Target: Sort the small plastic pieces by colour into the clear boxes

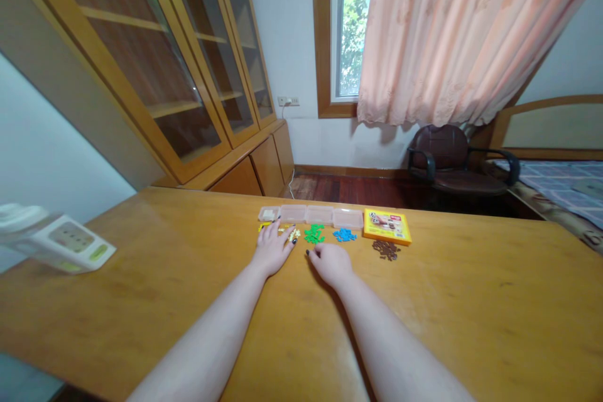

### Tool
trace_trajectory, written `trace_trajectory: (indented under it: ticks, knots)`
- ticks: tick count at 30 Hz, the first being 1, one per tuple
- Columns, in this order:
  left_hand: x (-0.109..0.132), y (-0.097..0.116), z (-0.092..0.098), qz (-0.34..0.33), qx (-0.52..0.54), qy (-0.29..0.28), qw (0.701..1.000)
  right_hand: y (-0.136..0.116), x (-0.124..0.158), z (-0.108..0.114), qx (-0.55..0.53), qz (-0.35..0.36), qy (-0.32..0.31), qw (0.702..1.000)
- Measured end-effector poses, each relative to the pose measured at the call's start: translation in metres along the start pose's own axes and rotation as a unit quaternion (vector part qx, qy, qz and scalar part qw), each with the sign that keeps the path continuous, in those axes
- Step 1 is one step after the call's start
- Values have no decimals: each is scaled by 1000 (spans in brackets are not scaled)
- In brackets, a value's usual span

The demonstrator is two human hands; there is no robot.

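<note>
My left hand (273, 248) lies over a small heap of pale yellow pieces (294, 235), its fingers spread and partly covering them. A bright yellow item (264, 225) shows beside its fingertips. My right hand (332, 262) rests on the table with its fingers curled in; whether anything is inside them is hidden. Just beyond it lie a heap of small green pieces (314, 234) and a heap of blue pieces (345, 235). Farther right, brown pieces (386, 250) are scattered in front of a yellow box (387, 226) with a printed picture.
Several clear plastic trays (319, 214) stand in a row behind the heaps; the leftmost tray (269, 214) has something pale in it. A transparent container (56, 242) is at the left of the wooden table (447, 320). Beyond are a glass-door cabinet (226, 132) and a brown chair (443, 157).
</note>
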State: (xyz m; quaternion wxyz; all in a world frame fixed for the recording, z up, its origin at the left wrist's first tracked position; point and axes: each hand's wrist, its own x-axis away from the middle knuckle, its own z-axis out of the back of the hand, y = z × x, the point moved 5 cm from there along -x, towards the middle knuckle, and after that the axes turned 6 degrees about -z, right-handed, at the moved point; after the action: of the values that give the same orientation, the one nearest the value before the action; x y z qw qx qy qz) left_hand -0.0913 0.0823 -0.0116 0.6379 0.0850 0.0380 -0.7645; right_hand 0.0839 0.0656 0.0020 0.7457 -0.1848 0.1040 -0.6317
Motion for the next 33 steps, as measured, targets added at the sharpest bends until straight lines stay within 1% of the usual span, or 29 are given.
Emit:
trace_trajectory:
  ticks: [3, 5, 12, 14, 18, 22, 25, 27, 30, 31, 33]
  knots:
    - [-1, 0, 0, -13, 3, -2, 1000, 0, 0, 1, 0, 2, 2, 1000]
    - [-1, -1, 0, -9, -1, 4, 1000, 0, 0, 1, 3, 2, 1, 1000]
    - [3, -8, -1, 55, -27, 25, 998, 0, 0, 1, 7, 5, 1, 1000]
    - [4, -8, -3, 44, -18, 19, 999, 0, 0, 0, 4, 3, 0, 1000]
    - [7, -6, -8, 8, 27, -11, 1000, 0, 0, -1, -1, 3, 5, 1000]
    - [9, -1, -7, -11, 40, -24, 999, 1, -1, -2, 4, 3, 12, 1000]
    - [9, 6, -1, -49, 45, -16, 998, 0, -1, -1, 1, 9, 13, 1000]
    - [8, 9, 3, -70, 44, 3, 997, 0, -1, -1, 0, 7, 12, 1000]
    - [5, 7, 8, -57, 29, 41, 997, 0, -1, 0, 3, 3, 12, 1000]
    - [3, 5, 7, -53, 26, 44, 997, 0, 0, 0, 4, 2, 12, 1000]
    - [1, 6, 4, -70, 31, 28, 997, 0, 0, 1, 4, 2, 12, 1000]
